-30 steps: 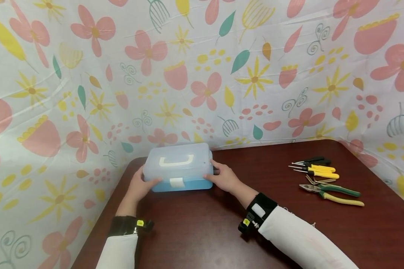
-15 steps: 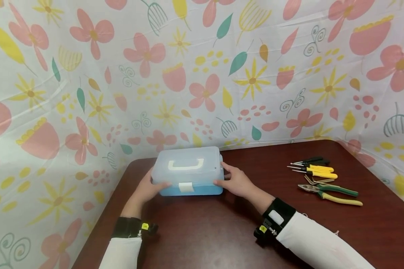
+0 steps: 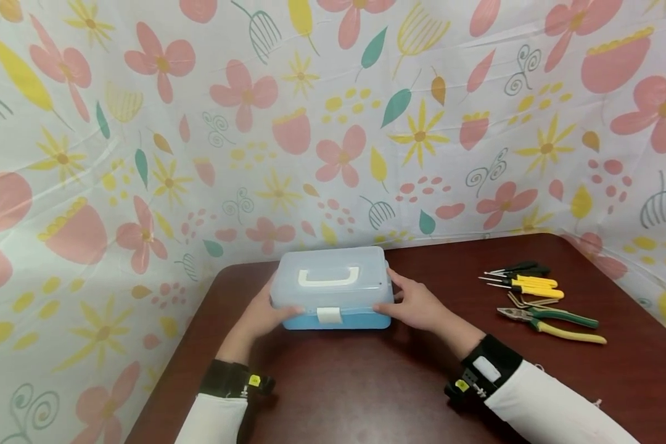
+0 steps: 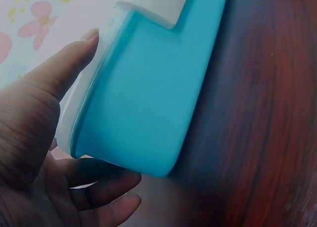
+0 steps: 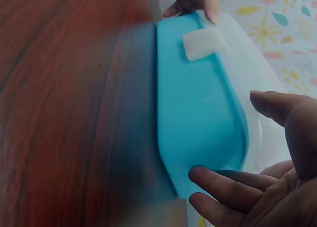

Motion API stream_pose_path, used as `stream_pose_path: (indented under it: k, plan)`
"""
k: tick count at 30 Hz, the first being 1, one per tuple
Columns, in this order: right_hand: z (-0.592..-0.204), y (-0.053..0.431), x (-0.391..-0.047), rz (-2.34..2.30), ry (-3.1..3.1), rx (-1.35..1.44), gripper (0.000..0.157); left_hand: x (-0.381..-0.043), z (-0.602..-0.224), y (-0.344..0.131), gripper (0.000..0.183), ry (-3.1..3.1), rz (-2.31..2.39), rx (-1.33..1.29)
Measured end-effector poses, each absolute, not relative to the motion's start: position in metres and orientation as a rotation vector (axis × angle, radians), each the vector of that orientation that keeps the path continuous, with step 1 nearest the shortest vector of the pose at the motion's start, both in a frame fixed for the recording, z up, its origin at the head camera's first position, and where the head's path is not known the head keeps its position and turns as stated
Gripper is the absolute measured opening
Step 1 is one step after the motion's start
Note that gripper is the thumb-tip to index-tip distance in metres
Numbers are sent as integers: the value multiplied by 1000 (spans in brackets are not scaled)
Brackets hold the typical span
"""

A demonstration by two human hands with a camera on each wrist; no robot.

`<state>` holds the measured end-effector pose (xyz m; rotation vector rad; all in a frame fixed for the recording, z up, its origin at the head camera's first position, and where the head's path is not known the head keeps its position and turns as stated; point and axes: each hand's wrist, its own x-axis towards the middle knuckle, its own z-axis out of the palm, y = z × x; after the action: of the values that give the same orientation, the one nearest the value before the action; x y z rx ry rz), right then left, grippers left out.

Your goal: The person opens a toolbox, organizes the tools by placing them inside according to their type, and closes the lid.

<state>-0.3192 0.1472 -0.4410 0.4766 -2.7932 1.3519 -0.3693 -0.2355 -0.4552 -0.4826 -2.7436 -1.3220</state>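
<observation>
A toolbox (image 3: 333, 290) with a light blue base and a translucent lid stands on the table in the head view. Its lid carries a white folding handle, and a white latch (image 3: 330, 315) sits at the front. My left hand (image 3: 263, 314) grips the left end, thumb at the front corner and fingers round the side. At the opposite end my right hand (image 3: 419, 302) holds the box, thumb on the front and fingers along the side. The right wrist view shows the right thumb against the lid (image 5: 247, 64); the lid is down.
On the right of the dark wooden table (image 3: 355, 388) lie green-and-yellow pliers (image 3: 552, 324), brass-coloured hex keys (image 3: 533, 301), yellow-handled screwdrivers (image 3: 533, 285) and black-handled ones (image 3: 524, 269). A flower-patterned cloth (image 3: 333, 148) hangs behind the table and along its left.
The toolbox has slid to the right and slightly nearer, with both hands moving along at its ends. The tools on the right lie as before.
</observation>
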Motion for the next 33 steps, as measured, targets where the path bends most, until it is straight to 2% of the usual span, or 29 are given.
stream_pose_path:
  k: [7,16,25,33]
  plan:
    - [-440,165,-315,1256,-2827,465,111,-361,-453,-217,116,-2768,-1286,-473]
    - [-432,188,-309,1151,-2907,442,112,-352,-450,-201,107,-2794,-1358,-516]
    - [-424,213,-309,1284,-2985,461,114,-348,-453,-190,105,-2799,-1439,-620]
    - [-422,239,-307,1323,-2968,573,108,-338,-451,-180,103,-2859,-1516,-602]
